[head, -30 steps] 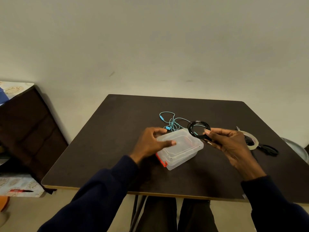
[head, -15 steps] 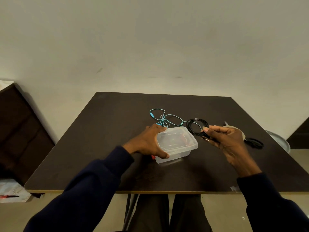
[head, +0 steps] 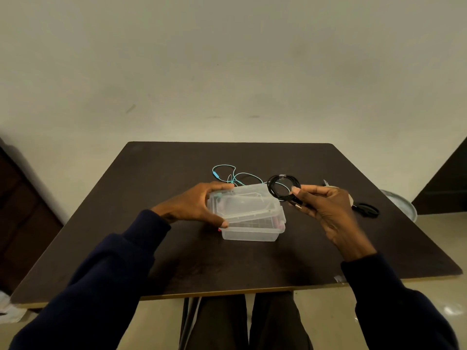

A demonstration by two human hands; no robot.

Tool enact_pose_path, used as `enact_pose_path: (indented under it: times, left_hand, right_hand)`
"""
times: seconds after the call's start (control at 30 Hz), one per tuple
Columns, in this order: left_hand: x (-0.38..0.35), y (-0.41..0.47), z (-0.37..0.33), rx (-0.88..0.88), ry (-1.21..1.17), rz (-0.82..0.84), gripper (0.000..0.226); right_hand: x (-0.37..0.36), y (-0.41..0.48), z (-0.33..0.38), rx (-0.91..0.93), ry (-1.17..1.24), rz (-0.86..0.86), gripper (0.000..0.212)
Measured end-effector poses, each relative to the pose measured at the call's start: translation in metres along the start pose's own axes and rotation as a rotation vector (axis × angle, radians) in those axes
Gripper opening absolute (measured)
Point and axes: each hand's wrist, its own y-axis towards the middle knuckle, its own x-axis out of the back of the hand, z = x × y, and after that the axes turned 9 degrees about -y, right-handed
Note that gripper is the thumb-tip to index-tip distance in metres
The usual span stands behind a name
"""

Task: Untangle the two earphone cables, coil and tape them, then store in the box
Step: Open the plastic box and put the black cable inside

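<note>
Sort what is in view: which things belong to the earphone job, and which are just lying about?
Job: black coiled cable, blue cable, clear box, lid, scissors.
Lying about: metal dish beside the table, dark cabinet at left.

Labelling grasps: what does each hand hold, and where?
The left hand grips the box lid by its left end; right hand pinches the black cable coil at its near edge.
</note>
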Motion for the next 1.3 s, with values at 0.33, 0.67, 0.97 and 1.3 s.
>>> enact_pose_path:
  times: [0.33, 0.67, 0.97, 1.3]
  left_hand:
    - [-0.006, -0.065, 0.020, 0.080, -0.996, -0.403, 0.099]
    - [-0.035, -0.049, 0.006, 0.144, -1.295, -0.422, 0.106]
    - [-0.037, -0.051, 0.000, 0.165, -1.287, -0.415, 0.103]
    - [-0.038, -0.052, -0.007, 0.175, -1.242, -0.420, 0.102]
  right_hand:
    - [-0.025, 0.005, 0.004, 0.033, -0.303, 0.157, 0.011]
    - [-0.090, 0.008, -0.019, -0.042, -0.617, 0.256, 0.013]
    - [-0.105, 0.026, -0.041, 0.084, -1.132, 0.180, 0.030]
    - [-0.102, 0.025, -0.010, 0.063, -1.369, 0.428, 0.027]
